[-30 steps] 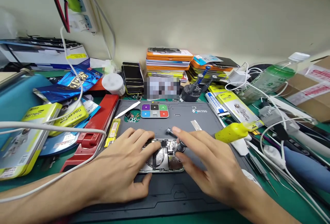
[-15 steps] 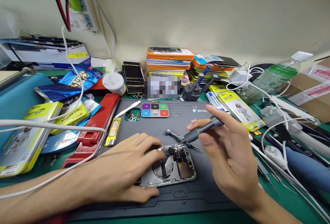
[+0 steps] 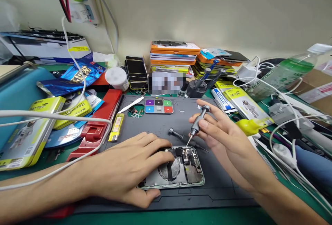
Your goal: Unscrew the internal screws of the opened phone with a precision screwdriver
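An opened phone lies on a dark grey work mat, its inner parts and a round coil showing. My left hand grips the phone's left part, with the thumb at the near edge and fingers over the far edge. Between the thumb and fingers of my right hand is a grey screwdriver. Its thin tip points down at the phone's far edge, seemingly touching it. Behind the phone lies a second dark screwdriver, partly hidden behind the held one.
A colour-block pad, a white pry stick and a yellow-wrapped strip lie on the mat. Behind stand a screwdriver holder and stacked orange boxes. White cables cross above my left forearm. Battery packs lie right.
My right hand has turned the screwdriver from a slanted, nearly level pose to steeply downward, bringing its tip to the phone's far edge. My left hand stays on the phone. The view has shifted slightly.
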`<state>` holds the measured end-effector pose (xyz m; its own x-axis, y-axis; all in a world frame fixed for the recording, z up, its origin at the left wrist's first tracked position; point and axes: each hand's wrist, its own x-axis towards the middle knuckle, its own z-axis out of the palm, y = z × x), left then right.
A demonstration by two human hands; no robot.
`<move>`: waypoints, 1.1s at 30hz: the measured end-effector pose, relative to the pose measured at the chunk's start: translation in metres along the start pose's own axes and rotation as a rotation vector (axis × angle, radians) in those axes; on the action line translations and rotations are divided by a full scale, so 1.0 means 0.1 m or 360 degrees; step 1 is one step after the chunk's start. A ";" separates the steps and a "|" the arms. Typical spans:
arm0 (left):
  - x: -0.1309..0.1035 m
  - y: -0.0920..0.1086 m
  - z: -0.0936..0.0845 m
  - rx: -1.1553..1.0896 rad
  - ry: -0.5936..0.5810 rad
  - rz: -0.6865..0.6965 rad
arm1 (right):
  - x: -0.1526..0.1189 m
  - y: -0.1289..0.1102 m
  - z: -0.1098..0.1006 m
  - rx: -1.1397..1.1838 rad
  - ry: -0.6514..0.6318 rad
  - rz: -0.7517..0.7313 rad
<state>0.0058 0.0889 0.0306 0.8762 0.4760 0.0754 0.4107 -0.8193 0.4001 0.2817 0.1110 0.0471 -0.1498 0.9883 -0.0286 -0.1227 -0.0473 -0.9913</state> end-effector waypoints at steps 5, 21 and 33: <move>0.00 -0.01 0.06 -0.0080 0.0130 -0.0096 | -0.01 0.02 0.03 -0.0249 -0.0019 -0.0158; 0.03 -0.09 0.00 -0.0013 0.0303 -0.0350 | -0.29 0.31 0.08 -0.1150 -0.0296 -0.1090; 0.07 -0.11 0.05 0.0115 0.0246 -0.0356 | -0.38 0.44 0.39 -0.1243 -0.0264 -0.1431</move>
<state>0.0086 0.0992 0.0221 0.7152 0.6861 0.1329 0.6114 -0.7064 0.3567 0.2438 0.0654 0.0099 -0.4471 0.5889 0.6733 0.3705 0.8070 -0.4598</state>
